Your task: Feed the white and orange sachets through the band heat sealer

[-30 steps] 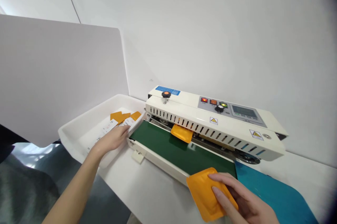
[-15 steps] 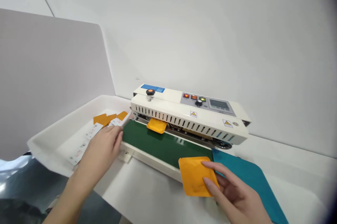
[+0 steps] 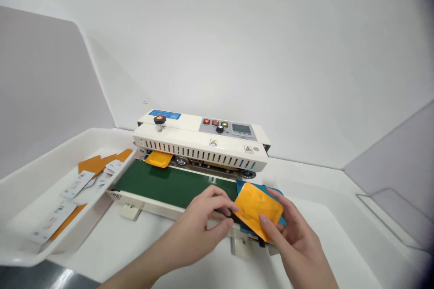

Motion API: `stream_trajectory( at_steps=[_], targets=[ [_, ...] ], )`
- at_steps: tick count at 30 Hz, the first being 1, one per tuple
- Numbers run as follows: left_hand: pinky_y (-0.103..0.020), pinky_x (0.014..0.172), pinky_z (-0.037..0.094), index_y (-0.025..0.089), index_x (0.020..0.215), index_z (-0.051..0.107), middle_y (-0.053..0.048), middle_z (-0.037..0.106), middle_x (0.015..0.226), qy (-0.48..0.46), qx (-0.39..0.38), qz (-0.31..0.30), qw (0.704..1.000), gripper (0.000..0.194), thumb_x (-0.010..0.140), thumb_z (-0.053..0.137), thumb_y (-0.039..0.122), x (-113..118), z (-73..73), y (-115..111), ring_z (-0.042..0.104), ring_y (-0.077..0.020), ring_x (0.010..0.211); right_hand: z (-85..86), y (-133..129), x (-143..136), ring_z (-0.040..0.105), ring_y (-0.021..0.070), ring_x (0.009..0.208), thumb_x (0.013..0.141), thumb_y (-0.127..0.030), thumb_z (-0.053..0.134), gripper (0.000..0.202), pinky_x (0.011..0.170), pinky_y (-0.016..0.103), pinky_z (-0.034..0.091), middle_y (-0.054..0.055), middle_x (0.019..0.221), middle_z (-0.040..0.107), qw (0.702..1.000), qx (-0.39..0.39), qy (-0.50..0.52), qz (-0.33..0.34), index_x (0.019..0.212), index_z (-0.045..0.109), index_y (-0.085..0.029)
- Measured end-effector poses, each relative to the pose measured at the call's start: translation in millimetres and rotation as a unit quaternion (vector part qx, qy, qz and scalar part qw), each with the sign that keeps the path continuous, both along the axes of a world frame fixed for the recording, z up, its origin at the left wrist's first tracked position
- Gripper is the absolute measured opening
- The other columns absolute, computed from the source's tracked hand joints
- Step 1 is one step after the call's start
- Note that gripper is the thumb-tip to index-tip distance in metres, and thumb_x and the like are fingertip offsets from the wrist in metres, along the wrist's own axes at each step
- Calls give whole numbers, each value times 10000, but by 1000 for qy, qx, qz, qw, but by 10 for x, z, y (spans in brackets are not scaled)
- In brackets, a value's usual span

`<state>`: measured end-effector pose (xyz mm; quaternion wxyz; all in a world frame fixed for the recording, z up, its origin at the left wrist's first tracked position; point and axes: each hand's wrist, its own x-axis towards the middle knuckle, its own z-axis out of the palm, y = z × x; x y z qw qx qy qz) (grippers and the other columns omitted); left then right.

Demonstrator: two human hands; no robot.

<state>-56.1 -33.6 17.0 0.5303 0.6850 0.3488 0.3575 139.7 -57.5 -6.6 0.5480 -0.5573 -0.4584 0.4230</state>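
Observation:
My right hand (image 3: pixel 294 234) holds a small flat orange pouch (image 3: pixel 259 207) between thumb and fingers, over the right end of the sealing machine's green belt (image 3: pixel 176 185). My left hand (image 3: pixel 206 223) is beside the pouch's left edge, thumb and fingers apart; I cannot tell whether its fingertips touch the pouch. Behind the held pouch, a teal sheet (image 3: pixel 280 196) is partly hidden. Another orange pouch (image 3: pixel 158 159) lies on the belt's left part, its far edge under the cream band sealer (image 3: pixel 200 144).
At the left, a white tray (image 3: pixel 20 216) holds several orange and white printed packets (image 3: pixel 56 221). The sealer's panel (image 3: pixel 227 128) has lit buttons and a small display. A white wall rises behind; a raised tray side (image 3: pixel 400 180) stands at the right.
The view has swung right. My left hand has moved from the tray's edge to beside the pouch in my right hand. The pouch on the belt has shifted slightly left along the sealer.

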Motion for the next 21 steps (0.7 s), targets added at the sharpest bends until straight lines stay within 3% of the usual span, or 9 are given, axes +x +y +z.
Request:
stream_trajectory(
  at_steps=[3,6,8,11,14,17,21],
  targets=[
    [-280,837,516,225,1078,631,-75,549,1122,-37,-36,-55,997,235,868,529,198,192,-83,15,590,-158,966,-37,-27,180,664,227,787,753,-477,686,457,616,264,561,60,975,688,999,-12,-27,-40,1122,592,-225],
    [-272,762,517,244,1156,576,-83,504,1221,-41,-43,-42,997,325,832,582,218,370,-114,50,585,-154,926,-72,-49,363,657,244,867,742,-458,705,412,701,283,572,66,976,689,998,-18,-50,-42,1060,617,-210],
    [-269,720,507,271,1200,542,-82,474,1268,-32,-39,-43,998,395,812,607,235,482,-109,98,577,-127,841,-69,-70,444,652,259,932,731,-443,724,446,773,314,573,84,1034,676,998,-8,-40,-36,1092,599,-213],
    [-262,663,486,285,1228,520,-88,475,1279,-40,-70,-72,994,433,806,615,261,646,-95,179,567,-95,736,-40,-112,500,669,258,922,729,-435,736,574,753,331,587,89,1080,656,998,14,-14,-59,1226,509,-260],
    [-273,671,482,253,1236,523,-95,567,1131,-54,-148,-114,981,457,794,634,279,798,-102,229,606,-134,775,-46,-135,550,678,264,925,730,-448,733,585,716,318,593,91,1169,636,995,23,-31,-91,1243,499,-292],
    [-295,712,489,201,1144,602,-100,604,1037,-58,-176,-149,971,376,774,647,252,910,-127,246,626,-189,878,-94,-119,637,679,282,935,711,-485,734,538,747,336,589,90,1189,649,994,-3,-51,-97,1170,570,-260],
    [-339,762,487,184,1145,605,-86,647,948,-59,-239,-145,958,406,746,663,226,987,-187,274,644,-201,850,-135,-89,752,658,286,977,723,-484,721,545,790,351,582,96,1167,659,994,-34,-71,-71,1182,570,-232]
  ],
)
